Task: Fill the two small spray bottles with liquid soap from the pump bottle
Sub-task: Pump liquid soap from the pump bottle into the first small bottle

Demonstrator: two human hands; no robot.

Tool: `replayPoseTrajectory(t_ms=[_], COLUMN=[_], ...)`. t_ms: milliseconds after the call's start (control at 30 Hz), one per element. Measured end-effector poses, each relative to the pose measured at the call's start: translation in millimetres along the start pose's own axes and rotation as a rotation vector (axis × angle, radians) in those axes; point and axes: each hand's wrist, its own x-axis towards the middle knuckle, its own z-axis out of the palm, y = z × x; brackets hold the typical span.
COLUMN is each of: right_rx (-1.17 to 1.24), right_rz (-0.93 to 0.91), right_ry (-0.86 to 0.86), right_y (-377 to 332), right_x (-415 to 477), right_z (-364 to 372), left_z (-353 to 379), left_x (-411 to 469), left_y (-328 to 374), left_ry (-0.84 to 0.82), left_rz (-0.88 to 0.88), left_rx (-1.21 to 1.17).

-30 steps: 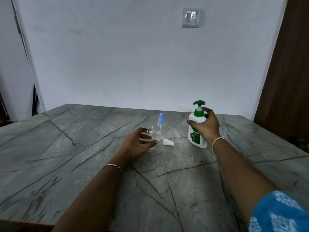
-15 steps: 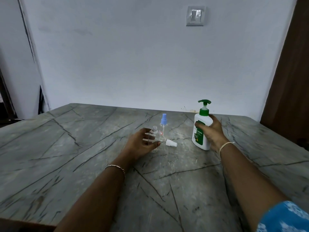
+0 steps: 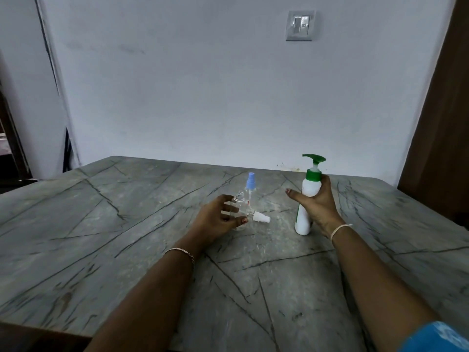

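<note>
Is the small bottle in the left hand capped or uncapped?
Uncapped: the bottle shows a bare threaded neck, and a white cap lies beside it on the table.

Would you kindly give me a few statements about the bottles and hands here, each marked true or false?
1. The right-hand grip holds the pump bottle. True.
2. The blue-capped spray bottle lies on its side. False: it stands upright.
3. The clear bottle in the left-hand grip is capped. False: its neck is open; a white spray cap lies on the table beside it.
4. The pump bottle has a green pump head. True.
</note>
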Motion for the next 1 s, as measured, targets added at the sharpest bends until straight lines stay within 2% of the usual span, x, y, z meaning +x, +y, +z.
replayPoseTrajectory(t_ms=[133, 333, 633, 800, 1000], right_rx=[-0.196, -0.286, -0.61, -0.798, -0.837], right_rz=[-0.074, -0.269, -0.511, -0.56, -0.552], right_ry=[-0.01, -0.19, -0.434, -0.524, -0.563], right_y=[-2.9, -18.2, -40.3, -35.0, -27.1], right_x=[-0.2, -9.9, -24.4, -29.3, -31.7], right_z=[-1.7, -0.2, 14.7, 27.4, 34.8], left_z=[-0.1, 0.0, -3.2, -3.9, -1.1], left_x=[0.7, 1.0, 2.6, 1.4, 2.8], left_y=[-1.2, 0.2, -4.1, 0.6, -0.4], left_ry=[-0.008, -0.011, -0.027, -0.023, 0.015], left_rz=[0.002, 0.0, -0.009, -0.005, -0.022], left_rx=[0.003, 0.023, 0.035, 0.031, 0.023])
